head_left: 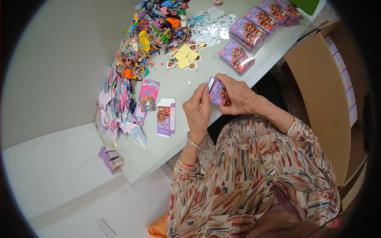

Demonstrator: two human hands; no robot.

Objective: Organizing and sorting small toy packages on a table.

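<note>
My right hand [242, 95] wraps round a small purple cardboard box [216, 92] with a colourful cartoon picture, at the table's front edge. My left hand [197, 107], a bracelet at its wrist, pinches with thumb and fingers at the box's white-edged end flap. What lies inside the box is hidden. A flat, unfolded purple carton [164, 118] lies on the table left of my left hand. Beyond my right hand rests a filled-looking purple box [237, 57] of the same kind. A tiny white piece [189, 83] sits on the table close to my left fingers.
Small colourful toys [147, 43] lie heaped along the wall, beside shiny packets [115, 103] and pink cards [148, 99]. Yellow paper squares [184, 55] and clear sachets [214, 23] lie farther back. Stacked purple boxes [250, 31] line the right edge. A large open carton [317, 91] stands right.
</note>
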